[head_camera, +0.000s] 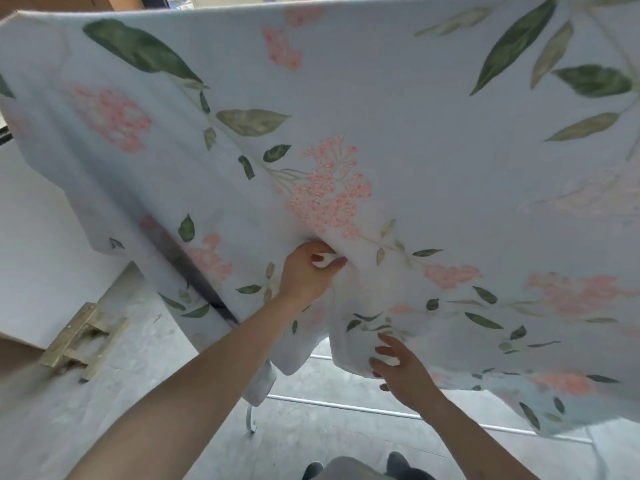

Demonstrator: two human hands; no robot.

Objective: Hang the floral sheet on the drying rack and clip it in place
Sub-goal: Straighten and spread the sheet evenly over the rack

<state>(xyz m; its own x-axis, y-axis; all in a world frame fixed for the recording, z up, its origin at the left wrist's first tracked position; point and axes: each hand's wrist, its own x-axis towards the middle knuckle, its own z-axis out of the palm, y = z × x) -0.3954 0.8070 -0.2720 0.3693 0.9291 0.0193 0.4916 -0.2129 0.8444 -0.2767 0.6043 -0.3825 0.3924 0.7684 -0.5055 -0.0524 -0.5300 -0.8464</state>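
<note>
At the far left, a pale wooden piece (81, 341) lies on the grey floor (145, 393) beside a white wall panel (38, 244), well apart from the work and playing no part in it. Next comes the floral sheet (398, 109), already draped over the drying rack so that it fills most of the view; its left edge hangs down past a dark slanted bar (194, 271), which seems to be what carries the cloth on that side. The sheet spreads wide and fairly flat across the top, probably so that air can reach it, while its lower hem sags in loose folds toward the person. The left hand (308, 271) reaches up into the middle of the hanging cloth, fingers curled, pinching a gather of fabric together with something small and white between thumb and fingers; whether that is a clip or only bunched cloth cannot be told. The grip sits where the folds begin, likely to steady the cloth. Further right and lower, the right hand (401, 368) is spread, fingers relaxed and apart, at the drooping hem and gripping nothing, apparently ready to lift or smooth it. Below it the rack's thin white rails (346, 407) run bare toward the right. No clip is plainly seen on the sheet, so the clipping step looks unfinished.
</note>
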